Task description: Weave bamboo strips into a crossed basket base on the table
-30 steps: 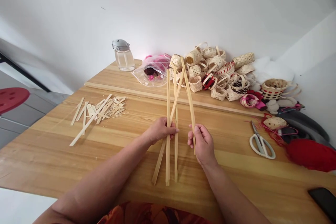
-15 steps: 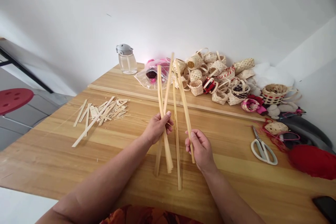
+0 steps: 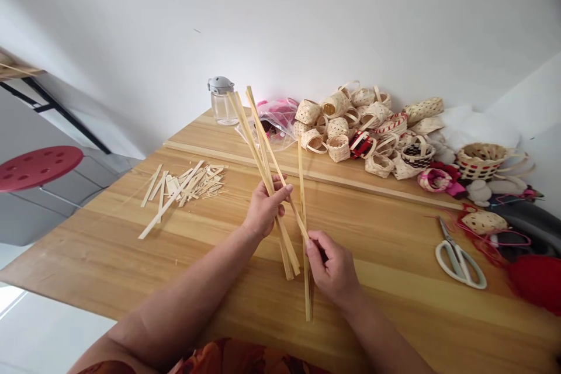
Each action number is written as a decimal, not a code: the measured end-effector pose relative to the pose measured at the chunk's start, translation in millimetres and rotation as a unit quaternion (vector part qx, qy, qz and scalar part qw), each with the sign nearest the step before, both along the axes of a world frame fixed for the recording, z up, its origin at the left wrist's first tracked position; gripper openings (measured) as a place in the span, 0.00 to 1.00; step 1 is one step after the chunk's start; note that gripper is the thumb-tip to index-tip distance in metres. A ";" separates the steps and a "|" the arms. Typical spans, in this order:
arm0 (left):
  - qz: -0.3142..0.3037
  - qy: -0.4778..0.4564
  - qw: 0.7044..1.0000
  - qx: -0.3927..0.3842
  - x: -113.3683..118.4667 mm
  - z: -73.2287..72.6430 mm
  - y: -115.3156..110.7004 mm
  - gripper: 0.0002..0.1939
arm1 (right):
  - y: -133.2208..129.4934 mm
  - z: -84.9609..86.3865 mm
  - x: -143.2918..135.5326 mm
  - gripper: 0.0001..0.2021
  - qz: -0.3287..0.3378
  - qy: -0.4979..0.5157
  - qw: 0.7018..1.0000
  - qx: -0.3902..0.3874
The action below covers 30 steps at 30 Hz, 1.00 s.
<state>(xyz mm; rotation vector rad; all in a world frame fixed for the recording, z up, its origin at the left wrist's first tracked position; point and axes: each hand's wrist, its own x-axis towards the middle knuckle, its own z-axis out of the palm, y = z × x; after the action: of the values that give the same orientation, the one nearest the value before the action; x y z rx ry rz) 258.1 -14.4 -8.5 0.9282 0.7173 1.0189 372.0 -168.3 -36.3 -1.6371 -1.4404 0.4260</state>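
Note:
Several long pale strips [image 3: 250,139] are gripped in my left hand [image 3: 266,205], fanned a little, with their lower ends slanting down to the right above the table. My right hand [image 3: 332,263] pinches the lower end of a slanting strip [image 3: 293,205], whose upper part crosses my left thumb and leans left with the bundle. Beside my right fingers another narrow strip [image 3: 301,181] stands nearly upright, its lower end near the tabletop; what holds it is hard to tell.
Short strip scraps [image 3: 188,187] lie on the wooden table [image 3: 210,280] at left. Small woven baskets [image 3: 337,128], a plastic bag [image 3: 276,123] and a bottle [image 3: 222,106] stand along the back. Scissors [image 3: 458,257] and red yarn [image 3: 534,280] are at right; a red stool [image 3: 39,168] is far left.
The strips in my left hand now lean further left. My right hand has moved closer to my left hand's bundle, its strip now slanting across to my left thumb. The view has shifted left.

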 end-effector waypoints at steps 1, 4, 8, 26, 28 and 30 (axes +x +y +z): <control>-0.003 0.002 1.000 -0.002 -0.2 0.9 0.1 0.27 | -0.1 1.2 -0.7 0.07 0.002 0.005 1.000 -0.002; -0.021 -0.007 1.000 -0.017 -0.5 4.1 -0.3 0.25 | -0.3 4.4 -2.2 0.08 0.007 0.051 0.998 -0.020; -0.047 -0.026 0.998 -0.021 -1.7 6.8 -0.4 0.26 | 0.6 1.1 -0.4 0.12 0.014 0.184 0.981 -0.056; -0.099 -0.084 0.991 -0.034 -8.0 3.8 9.9 0.22 | 3.6 4.4 11.7 0.15 -0.053 0.188 0.978 -0.066; -0.092 -0.069 0.993 -0.034 -7.8 3.9 11.0 0.18 | 5.1 8.4 12.9 0.14 -0.098 0.075 0.988 -0.095; -0.085 -0.038 0.995 -0.042 -6.9 3.6 10.7 0.15 | 9.2 11.1 11.2 0.15 -0.124 -0.029 0.980 -0.156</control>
<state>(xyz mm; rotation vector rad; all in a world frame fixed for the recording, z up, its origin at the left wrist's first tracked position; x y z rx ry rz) 251.3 -3.6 -4.9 0.8571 0.6032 0.8625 383.2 -159.0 -25.2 -2.0678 -1.2331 0.4806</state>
